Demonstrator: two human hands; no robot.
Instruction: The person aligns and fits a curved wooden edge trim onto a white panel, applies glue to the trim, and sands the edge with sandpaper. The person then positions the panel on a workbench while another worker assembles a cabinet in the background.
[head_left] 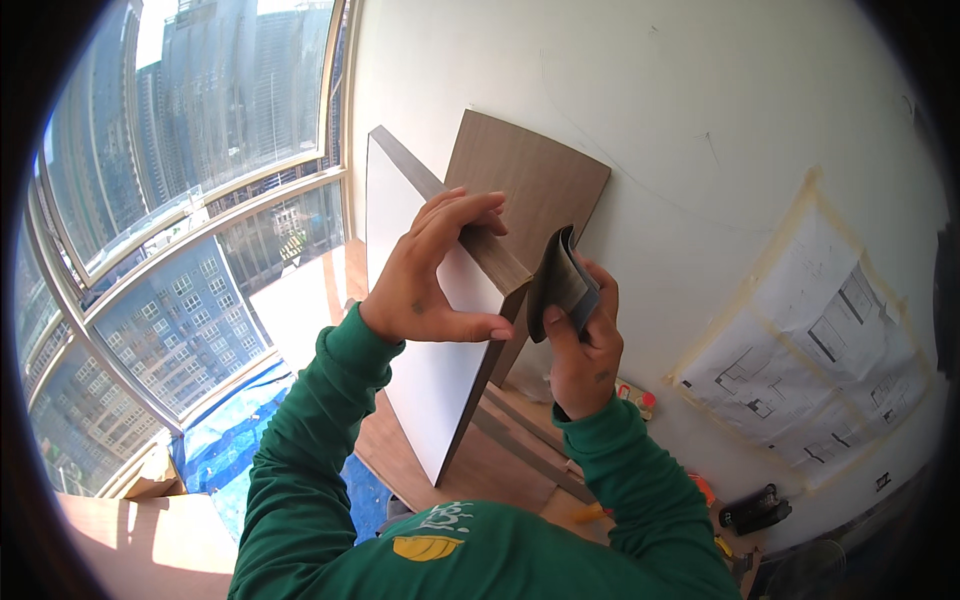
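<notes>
My left hand (425, 270) curves over the corner area of a panel (430, 370) with a white face and brown wood-grain edges. Its fingers reach across the upper edge, the thumb is stretched out near the corner, and a wide gap lies between them. Whether it presses on the panel cannot be told. Just right of that corner, my right hand (590, 345) pinches a folded dark sheet of sandpaper (565, 285), thumb on the near side. The sandpaper's fold stands close to the panel's edge; contact is unclear. The panel stands tilted on a brown wooden surface.
Behind, a wood-grain board (540, 165) leans against the white wall. Taped drawings (810, 340) hang at the right. Large windows (190, 200) fill the left, with blue sheeting (235, 430) below. Brown strips (530, 450) and a black cylindrical object (755, 510) lie at lower right.
</notes>
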